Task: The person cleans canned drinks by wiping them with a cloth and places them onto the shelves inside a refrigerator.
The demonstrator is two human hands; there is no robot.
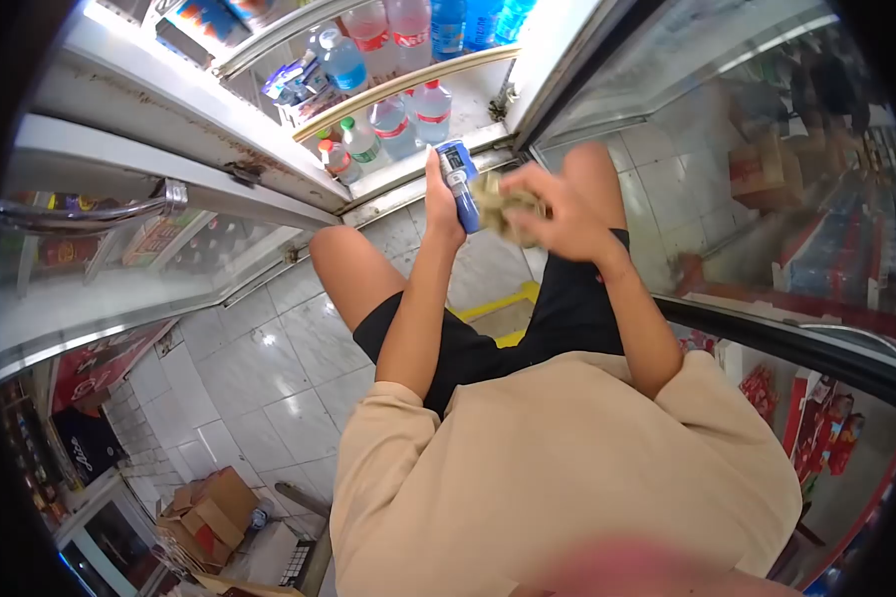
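Between my knees, my left hand (442, 203) is wrapped round a blue and silver can (459, 184), which is tilted a little. My right hand (560, 214) holds a crumpled, yellowish-brown cloth (503, 204) against or very near the can's right side; motion blurs the cloth and fingers. Just ahead of the can, the lowest fridge shelf bears clear bottles with red labels (431, 109) and a green-capped bottle (358, 139). Blue bottles (448, 25) stand on the shelf above.
Glass fridge doors stand open on the left (119, 239) and right (707, 169). A yellow stool or step (508, 316) shows between my legs. Cardboard boxes (209, 512) lie on the tiled floor (289, 373) at lower left. Behind the right door's glass is another carton.
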